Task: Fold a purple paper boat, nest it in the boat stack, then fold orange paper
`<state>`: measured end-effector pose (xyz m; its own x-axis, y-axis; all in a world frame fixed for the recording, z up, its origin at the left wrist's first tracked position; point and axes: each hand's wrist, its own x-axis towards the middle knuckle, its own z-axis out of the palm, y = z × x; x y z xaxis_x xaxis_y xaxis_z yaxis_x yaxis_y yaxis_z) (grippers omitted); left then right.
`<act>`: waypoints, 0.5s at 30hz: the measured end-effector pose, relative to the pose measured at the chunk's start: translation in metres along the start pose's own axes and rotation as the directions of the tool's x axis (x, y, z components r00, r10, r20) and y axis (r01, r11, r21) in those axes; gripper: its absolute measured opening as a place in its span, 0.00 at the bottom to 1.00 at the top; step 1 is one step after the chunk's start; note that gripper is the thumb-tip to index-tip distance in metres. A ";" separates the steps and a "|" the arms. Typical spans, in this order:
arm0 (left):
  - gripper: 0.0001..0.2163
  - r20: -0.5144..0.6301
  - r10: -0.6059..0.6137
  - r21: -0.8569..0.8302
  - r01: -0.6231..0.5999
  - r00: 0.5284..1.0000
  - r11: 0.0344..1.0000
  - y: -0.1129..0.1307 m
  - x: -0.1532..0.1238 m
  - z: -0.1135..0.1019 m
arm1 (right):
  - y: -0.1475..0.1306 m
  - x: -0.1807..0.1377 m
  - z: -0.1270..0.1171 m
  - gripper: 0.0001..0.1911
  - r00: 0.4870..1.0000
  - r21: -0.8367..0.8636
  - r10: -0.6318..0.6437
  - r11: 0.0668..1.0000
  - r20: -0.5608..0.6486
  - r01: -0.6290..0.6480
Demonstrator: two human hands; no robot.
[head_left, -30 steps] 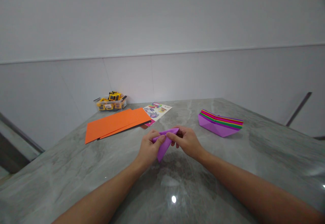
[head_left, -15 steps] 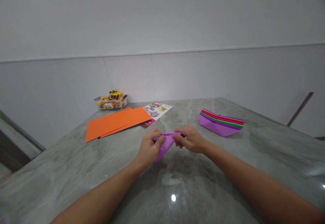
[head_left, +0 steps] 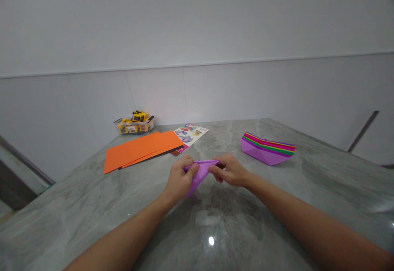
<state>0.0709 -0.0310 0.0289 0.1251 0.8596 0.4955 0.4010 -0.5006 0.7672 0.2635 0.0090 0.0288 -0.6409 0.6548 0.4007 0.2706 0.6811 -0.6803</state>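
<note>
A folded purple paper piece (head_left: 199,171) is shown at the centre of the frame, held just above the grey marble-patterned table (head_left: 92,193). Its left end is pinched by the left hand (head_left: 180,179), with the thumb laid on top of the paper and the remaining fingers curled beneath. Its right end is gripped by the right hand (head_left: 230,169), whose fingers are closed around the upper edge. The paper is stretched between both hands, and a pointed tip is directed down toward the table surface, below the left hand.

To the right of centre, a stack of folded paper boats (head_left: 267,149) is seen on the table; a purple boat forms the bottom, and bands of green, yellow, pink and red are visible along the top. In the left-centre of the frame, orange paper sheets (head_left: 140,149) are laid flat, with a dark sheet edge exposed beneath them. A printed instruction sheet (head_left: 191,133) is placed just beyond their right end. Farther back, against the wall, a clear plastic box of yellow toy parts (head_left: 135,124) is set.
</note>
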 end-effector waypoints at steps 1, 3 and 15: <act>0.15 0.003 0.000 -0.009 0.000 1.000 1.000 0.000 0.001 -0.001 | 0.000 0.000 0.002 0.27 1.000 0.031 0.006 0.999 0.001 -0.007; 0.15 0.016 0.001 -0.022 0.000 1.000 1.000 -0.001 0.001 -0.001 | -0.001 -0.001 0.004 0.29 1.000 0.078 0.013 0.997 0.008 -0.014; 0.17 0.169 -0.010 -0.196 0.043 0.986 0.980 -0.005 -0.001 -0.001 | -0.004 -0.003 0.013 0.31 0.996 0.208 0.055 0.977 -0.076 -0.038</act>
<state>0.0682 -0.0294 0.0250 0.2729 0.8693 0.4121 0.2202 -0.4734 0.8529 0.2550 -0.0004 0.0226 -0.5686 0.7144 0.4078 0.1400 0.5726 -0.8078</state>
